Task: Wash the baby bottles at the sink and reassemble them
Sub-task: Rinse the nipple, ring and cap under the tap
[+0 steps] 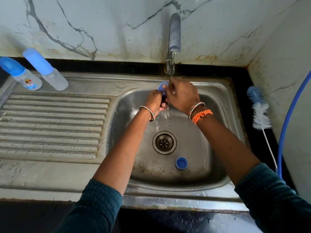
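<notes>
Both hands (168, 96) grip blue ring (161, 86) under tap (174, 34)

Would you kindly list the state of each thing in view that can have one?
Tap: running.
Blue ring: held under the stream by both hands.
Left hand: closed on the ring.
Right hand: gripping the ring.
Blue cap: loose in the sink basin, open side up.
Two baby bottles: capped, standing on the drainboard.
Bottle brush: lying unused on the counter.
</notes>
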The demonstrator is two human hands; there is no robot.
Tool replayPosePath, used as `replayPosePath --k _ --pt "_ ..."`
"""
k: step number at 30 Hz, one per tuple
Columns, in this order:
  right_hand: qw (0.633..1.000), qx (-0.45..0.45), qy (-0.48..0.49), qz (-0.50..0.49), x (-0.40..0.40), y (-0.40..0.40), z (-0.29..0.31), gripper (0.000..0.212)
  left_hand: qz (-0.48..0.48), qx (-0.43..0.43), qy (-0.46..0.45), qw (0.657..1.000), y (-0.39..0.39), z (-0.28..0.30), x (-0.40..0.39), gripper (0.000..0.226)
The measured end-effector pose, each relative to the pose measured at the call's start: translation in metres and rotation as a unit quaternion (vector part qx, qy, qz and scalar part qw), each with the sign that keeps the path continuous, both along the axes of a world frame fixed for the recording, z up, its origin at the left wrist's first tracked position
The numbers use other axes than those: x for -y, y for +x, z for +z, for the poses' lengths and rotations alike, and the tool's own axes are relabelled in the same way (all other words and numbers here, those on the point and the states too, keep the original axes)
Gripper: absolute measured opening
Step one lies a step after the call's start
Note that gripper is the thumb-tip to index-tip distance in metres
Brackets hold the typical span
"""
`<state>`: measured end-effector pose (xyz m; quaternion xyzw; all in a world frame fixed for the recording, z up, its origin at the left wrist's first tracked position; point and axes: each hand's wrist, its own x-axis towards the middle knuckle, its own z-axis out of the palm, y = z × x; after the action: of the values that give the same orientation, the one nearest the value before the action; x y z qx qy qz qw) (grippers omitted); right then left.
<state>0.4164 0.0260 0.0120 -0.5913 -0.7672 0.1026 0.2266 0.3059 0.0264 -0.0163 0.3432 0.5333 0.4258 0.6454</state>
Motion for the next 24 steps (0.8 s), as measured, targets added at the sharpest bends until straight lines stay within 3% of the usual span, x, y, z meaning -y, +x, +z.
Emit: replayPosePath --k 2,5,7,9,11,14,16,18,20,22,24 --pt "0.988 -0.133 -0.049 0.056 0.003 0.001 0.0 0.022 -0.019 0.013 -0.026 0.999 -0.001 0.001 -0.001 0.036" --pt "0.937 -0.307 -0.151 0.071 0.009 0.004 -0.001 0.032 -0.086 0.02 -0.078 0.993 -0.003 0.005 -0.003 0.034" --pt "0.901 -0.393 -0.17 0.064 0.01 0.004 0.0 0.033 -0.13 -0.035 -0.091 0.987 -0.006 0.009 -0.004 0.038" --pt "0.903 -0.396 -0.163 0.033 0.007 0.005 0.002 0.024 -0.158 -0.179 -0.034 0.971 -0.006 0.01 -0.006 0.047" --pt "0.931 -0.333 -0.15 -0.001 0.005 0.004 0.0 0.037 -0.118 -0.323 0.069 0.937 -0.007 0.007 -0.007 0.048" --pt "0.94 -0.29 -0.167 -0.069 0.003 -0.001 0.0 0.06 -0.01 -0.504 0.198 0.841 -0.012 0.005 -0.008 0.053" --pt "0.943 -0.252 -0.202 -0.082 0.0 -0.004 0.003 0.062 0.018 -0.573 0.265 0.776 -0.014 0.004 -0.006 0.035" --pt "0.941 -0.232 -0.238 -0.066 -0.004 -0.005 0.007 0.062 0.017 -0.55 0.368 0.75 -0.013 0.004 -0.002 0.021" --pt "0.909 -0.282 -0.302 -0.054 -0.002 -0.005 0.011 0.061 0.008 -0.482 0.455 0.749 -0.013 0.002 0.001 0.022" --pt "0.882 -0.322 -0.341 -0.035 0.0 -0.002 0.013 0.059 0.011 -0.452 0.48 0.751 -0.014 0.002 -0.001 0.026" --pt "0.889 -0.331 -0.317 -0.017 0.002 -0.001 0.011 0.055 0.013 -0.418 0.461 0.783 -0.011 0.0 -0.005 0.026"
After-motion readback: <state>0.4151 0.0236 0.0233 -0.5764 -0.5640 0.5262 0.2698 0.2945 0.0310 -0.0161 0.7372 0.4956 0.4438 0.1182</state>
